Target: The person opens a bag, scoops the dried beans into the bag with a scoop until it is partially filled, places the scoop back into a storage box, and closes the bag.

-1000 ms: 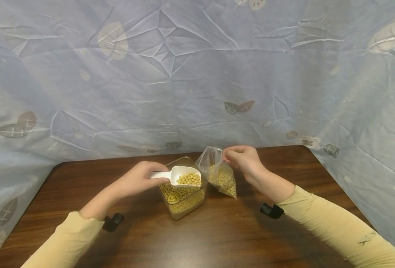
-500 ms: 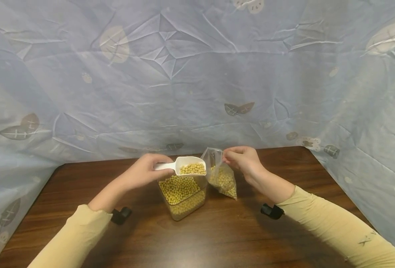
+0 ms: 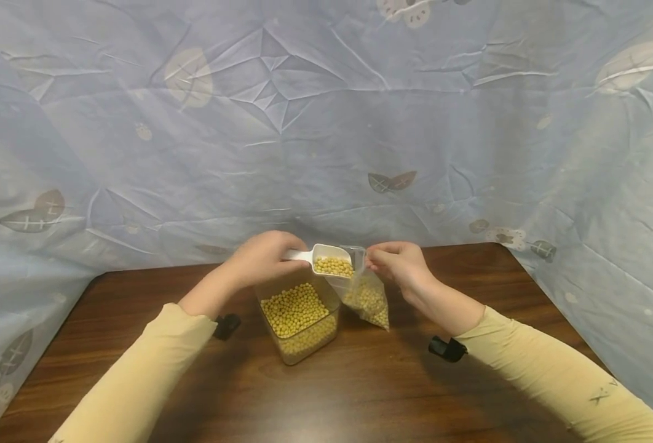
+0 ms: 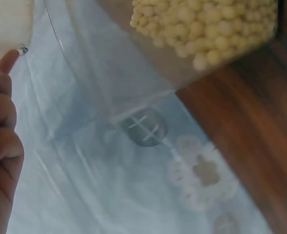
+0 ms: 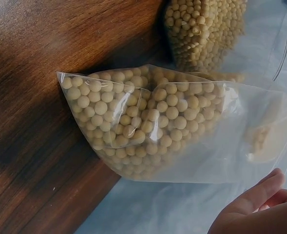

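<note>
My left hand [image 3: 262, 258] grips the handle of a white scoop [image 3: 320, 249] loaded with soybeans [image 3: 334, 266]. The scoop's front end is at the mouth of a clear plastic bag [image 5: 201, 151], and in the right wrist view it shows through the bag's film. With thumb and fingers my right hand [image 3: 401, 264] pinches the bag's upper rim. Soybeans fill the lower part of the bag, which rests on the table. Left of it stands a clear square container [image 3: 288, 352] holding more soybeans, below my left hand. In the left wrist view the curled fingers [image 4: 2, 141] show at the left edge.
The brown wooden table [image 3: 326, 406] carries the container and the bag. A pale blue curtain [image 3: 221, 154] with leaf patterns hangs close behind the table's far edge and along both sides.
My left hand has carried the loaded scoop right and away from me, from over the container to the bag's mouth. The right hand and the bag have stayed nearly still.
</note>
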`<state>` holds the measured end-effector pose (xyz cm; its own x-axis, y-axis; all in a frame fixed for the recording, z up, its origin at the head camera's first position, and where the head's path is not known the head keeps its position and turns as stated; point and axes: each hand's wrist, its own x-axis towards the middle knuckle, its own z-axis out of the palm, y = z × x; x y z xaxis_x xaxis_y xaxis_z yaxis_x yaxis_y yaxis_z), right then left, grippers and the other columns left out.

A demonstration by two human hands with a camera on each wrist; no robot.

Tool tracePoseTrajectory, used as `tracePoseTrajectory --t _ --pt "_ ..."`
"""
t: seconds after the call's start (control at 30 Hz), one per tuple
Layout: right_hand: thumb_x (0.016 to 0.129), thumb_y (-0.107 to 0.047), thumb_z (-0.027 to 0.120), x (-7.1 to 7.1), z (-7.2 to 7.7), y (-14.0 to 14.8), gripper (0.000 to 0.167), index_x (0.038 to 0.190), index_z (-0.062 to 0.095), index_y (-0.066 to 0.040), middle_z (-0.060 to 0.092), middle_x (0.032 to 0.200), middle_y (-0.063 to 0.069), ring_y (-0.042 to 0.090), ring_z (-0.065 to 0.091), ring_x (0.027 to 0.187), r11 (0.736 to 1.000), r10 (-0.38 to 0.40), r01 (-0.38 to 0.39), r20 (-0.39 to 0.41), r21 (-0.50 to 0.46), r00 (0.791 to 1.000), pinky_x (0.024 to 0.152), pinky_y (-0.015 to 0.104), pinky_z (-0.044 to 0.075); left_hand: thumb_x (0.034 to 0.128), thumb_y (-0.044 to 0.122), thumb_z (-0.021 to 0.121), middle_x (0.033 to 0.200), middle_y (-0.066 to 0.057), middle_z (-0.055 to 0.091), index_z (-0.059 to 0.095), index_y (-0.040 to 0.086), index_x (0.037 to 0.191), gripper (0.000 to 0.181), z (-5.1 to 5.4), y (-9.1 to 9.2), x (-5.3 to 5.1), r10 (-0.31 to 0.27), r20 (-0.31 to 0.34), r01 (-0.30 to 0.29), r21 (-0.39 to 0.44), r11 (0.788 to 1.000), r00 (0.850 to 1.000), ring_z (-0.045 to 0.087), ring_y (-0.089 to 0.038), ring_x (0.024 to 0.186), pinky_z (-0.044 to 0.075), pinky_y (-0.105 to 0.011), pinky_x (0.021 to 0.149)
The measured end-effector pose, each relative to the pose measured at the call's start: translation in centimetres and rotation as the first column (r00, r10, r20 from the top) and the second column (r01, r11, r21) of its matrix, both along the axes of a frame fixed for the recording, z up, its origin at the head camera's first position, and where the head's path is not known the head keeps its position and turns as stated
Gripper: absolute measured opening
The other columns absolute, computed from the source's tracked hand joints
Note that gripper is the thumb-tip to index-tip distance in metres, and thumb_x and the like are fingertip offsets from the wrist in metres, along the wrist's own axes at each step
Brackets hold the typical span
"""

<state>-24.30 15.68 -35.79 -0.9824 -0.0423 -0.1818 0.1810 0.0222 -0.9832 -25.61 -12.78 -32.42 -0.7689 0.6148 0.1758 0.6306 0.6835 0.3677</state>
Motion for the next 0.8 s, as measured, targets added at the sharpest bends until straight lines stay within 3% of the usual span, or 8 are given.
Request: tracePoseTrajectory --t 0.17,0.27,0.4,0.57,0.8 --pt "0.102 0.000 0.063 -0.1 0.1 0.0 0.030 0.124 0.065 0.019 0.074 0.076 -0.007 0.001 0.073 0.069 1.000 -0.001 0.001 -0.004 0.010 1.000 0.073 0.014 0.060 0.0992 0.029 0.073 0.111 -0.003 0.080 0.080 0.014 0.116 0.023 1.1 1.2 0.8 -0.032 -0.148 0.005 -0.175 0.985 0.988 0.076 -0.025 0.102 0.061 -0.046 0.092" --pt "0.102 -0.001 0.063 -0.1 0.2 0.0 0.032 0.126 0.064 0.019 0.074 0.075 -0.007 0.000 0.072 0.068 1.000 0.003 -0.003 -0.002 0.016 1.000 0.073 0.014 0.060 0.0975 0.025 0.076 0.098 0.000 0.077 0.080 0.016 0.108 0.015 1.5 1.7 1.2 -0.077 -0.262 0.013 -0.236 0.972 0.962 0.074 -0.021 0.087 0.062 -0.042 0.082" --pt "0.102 -0.002 0.064 -0.1 0.3 0.0 0.033 0.128 0.063 0.019 0.074 0.076 -0.007 0.000 0.072 0.068 1.000 0.001 -0.001 0.000 0.014 1.000 0.072 0.014 0.059 0.0946 0.022 0.079 0.087 0.002 0.072 0.080 0.016 0.100 0.008 1.9 2.0 1.6 -0.112 -0.356 0.018 -0.257 0.966 0.928 0.069 -0.019 0.076 0.060 -0.040 0.073" --pt "0.102 -0.001 0.064 0.0 0.1 0.0 0.032 0.126 0.064 0.020 0.074 0.079 -0.005 0.000 0.073 0.069 1.000 -0.001 0.001 0.000 0.002 1.000 0.073 0.013 0.059 0.0924 0.021 0.080 0.088 0.001 0.073 0.079 0.014 0.099 0.010 2.0 1.5 1.9 -0.110 -0.385 0.012 -0.249 0.969 0.916 0.068 -0.019 0.073 0.059 -0.039 0.069" --pt "0.102 -0.001 0.063 -0.1 -0.2 0.1 0.029 0.124 0.064 0.018 0.073 0.076 -0.005 0.001 0.073 0.069 1.000 -0.017 0.017 0.015 -0.005 1.000 0.074 0.015 0.060 0.0913 0.025 0.084 0.090 0.000 0.074 0.079 0.013 0.104 0.018 1.3 -1.1 3.0 -0.043 -0.379 -0.051 -0.235 0.971 0.924 0.068 -0.019 0.071 0.059 -0.040 0.066"
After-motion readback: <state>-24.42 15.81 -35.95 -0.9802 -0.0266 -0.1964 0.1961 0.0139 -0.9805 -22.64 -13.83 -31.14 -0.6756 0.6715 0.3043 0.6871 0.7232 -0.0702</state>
